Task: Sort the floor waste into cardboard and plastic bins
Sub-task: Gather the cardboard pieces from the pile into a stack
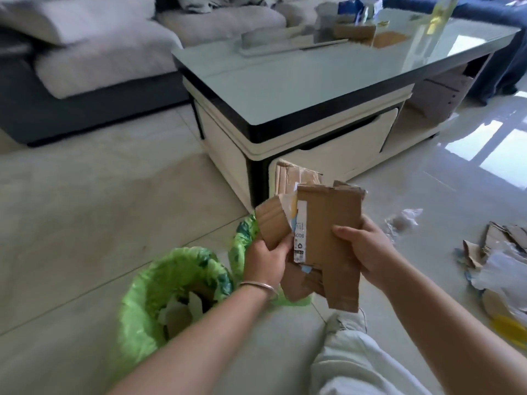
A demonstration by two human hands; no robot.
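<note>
While held above the floor between both hands, flattened cardboard pieces point(328, 232) stand with long axis roughly upright, tilted slightly away from the body. Gripped at the right edge by the right hand point(363, 249), thumb curled over the front face; smaller corrugated scrap point(271, 223) pinched separately by the left hand point(263, 259). Brown, creased, torn at the top edge, with a white printed label point(300, 235) on the front sheet.

Located down and to the left of the hands: green-lined bin point(174, 283), mouth open upward, already holding pale cardboard scraps. Nearer to the left hand, so likely the shorter path from that side. Second green liner point(242, 240) partly hidden behind the left hand; contents not visible. Remaining mixed cardboard and clear plastic waste point(496, 260) on the tiles at far right.
</note>
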